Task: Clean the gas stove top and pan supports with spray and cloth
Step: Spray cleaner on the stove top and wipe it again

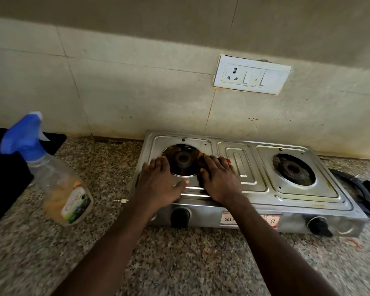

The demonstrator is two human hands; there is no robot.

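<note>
Gas stove [240, 161] sits against the table's [179, 257] back edge. Left hand [158, 180] and right hand [218, 178] lie flat, fingers straight, flanking the left burner [183, 160]. Spray bottle [58, 180] stands near the table's left edge.

Steel two-burner stove [239, 159] sits flat, spray bottle [58, 178] standing leftward.

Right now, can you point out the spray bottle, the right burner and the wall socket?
spray bottle [58, 186]: head view, on its clear body.
right burner [292, 168]: head view, on the dark burner head.
wall socket [252, 74]: head view, on the middle of its white plate.
</note>
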